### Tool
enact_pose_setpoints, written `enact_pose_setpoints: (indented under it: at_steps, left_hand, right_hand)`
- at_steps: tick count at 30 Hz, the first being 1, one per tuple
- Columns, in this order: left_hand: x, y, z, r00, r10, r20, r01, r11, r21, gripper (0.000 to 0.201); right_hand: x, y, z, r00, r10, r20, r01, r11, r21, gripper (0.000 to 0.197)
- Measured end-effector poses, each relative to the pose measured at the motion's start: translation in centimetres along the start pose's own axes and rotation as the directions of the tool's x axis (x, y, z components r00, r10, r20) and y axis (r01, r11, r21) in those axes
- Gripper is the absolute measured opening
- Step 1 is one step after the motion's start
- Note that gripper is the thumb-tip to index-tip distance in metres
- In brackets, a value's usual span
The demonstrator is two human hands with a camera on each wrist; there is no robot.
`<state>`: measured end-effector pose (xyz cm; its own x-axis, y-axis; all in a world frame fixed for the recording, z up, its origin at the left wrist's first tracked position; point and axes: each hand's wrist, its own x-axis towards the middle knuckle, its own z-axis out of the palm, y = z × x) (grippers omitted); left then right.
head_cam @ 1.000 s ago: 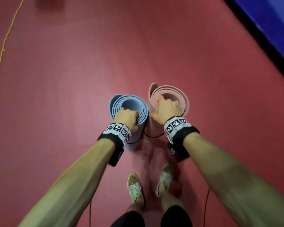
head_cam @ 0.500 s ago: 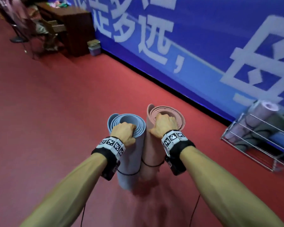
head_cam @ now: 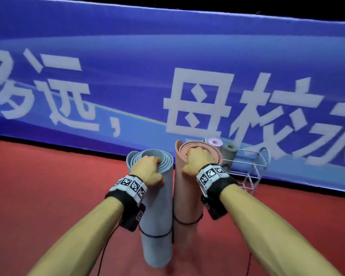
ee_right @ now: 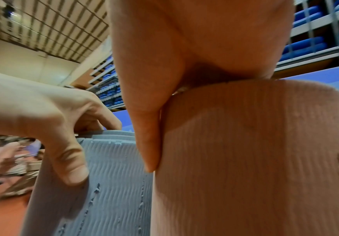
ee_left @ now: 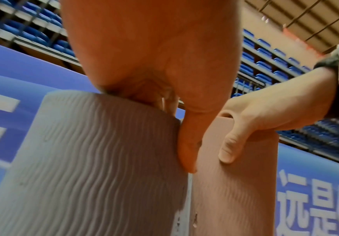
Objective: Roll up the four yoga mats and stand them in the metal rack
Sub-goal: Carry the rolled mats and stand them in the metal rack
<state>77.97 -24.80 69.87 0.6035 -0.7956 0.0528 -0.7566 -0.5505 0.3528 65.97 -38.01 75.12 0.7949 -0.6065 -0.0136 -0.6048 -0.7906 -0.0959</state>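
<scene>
Showing 2 rolled mats upright, side by side, the head view alone is taking in the metal rack (head_cam: 247,168) beyond, by the blue banner (head_cam: 167,56), with a lilac mat (head_cam: 215,142) and a grey mat (head_cam: 229,153) already standing in it. Wrist views are adding thumbs pressing the ribbed outer walls. Left hand (head_cam: 147,172) is gripping the blue mat (head_cam: 157,216) at its top rim, fingers hooking into the coil; right hand (head_cam: 195,161) is gripping the pink mat (head_cam: 187,196) likewise. Red floor (head_cam: 48,196) is lying beneath; blue stadium seats (ee_left: 265,54) are rising behind.
</scene>
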Motion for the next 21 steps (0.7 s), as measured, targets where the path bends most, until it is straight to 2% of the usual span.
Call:
enact_pose_setpoints:
  at_steps: [2, 6, 12, 15, 18, 21]
  left_hand:
    - [4.2, 2.3, -0.5, 0.996, 0.090, -0.001, -0.090, 0.996, -0.017, 0.034]
    - [12.2, 7.2, -0.1, 0.964, 0.266, 0.001, -0.266, 0.964, -0.013, 0.038]
    - [22.3, 14.3, 2.5, 0.872, 0.488, -0.041, -0.489, 0.872, -0.021, 0.032]
    - [28.1, 18.4, 4.6, 0.833, 0.551, -0.050, -0.553, 0.832, -0.050, 0.033]
    - [33.8, 22.6, 6.3, 0.825, 0.562, -0.061, -0.565, 0.822, -0.073, 0.039]
    - [38.9, 27.2, 7.2, 0.819, 0.569, -0.073, -0.573, 0.816, -0.071, 0.036]
  right_hand:
    - [2.4, 2.7, -1.6, 0.997, 0.068, -0.040, -0.068, 0.997, 0.022, 0.022]
    - [6.0, 8.8, -3.9, 0.969, 0.229, -0.088, -0.224, 0.972, 0.064, 0.021]
    - [10.5, 18.5, -5.7, 0.909, 0.389, -0.152, -0.382, 0.921, 0.075, 0.026]
    - [13.9, 24.4, -6.4, 0.892, 0.414, -0.182, -0.410, 0.910, 0.060, 0.027]
    - [17.3, 30.2, -7.2, 0.885, 0.409, -0.221, -0.409, 0.911, 0.050, 0.029]
    - [20.8, 35.7, -9.0, 0.880, 0.411, -0.238, -0.413, 0.910, 0.042, 0.029]
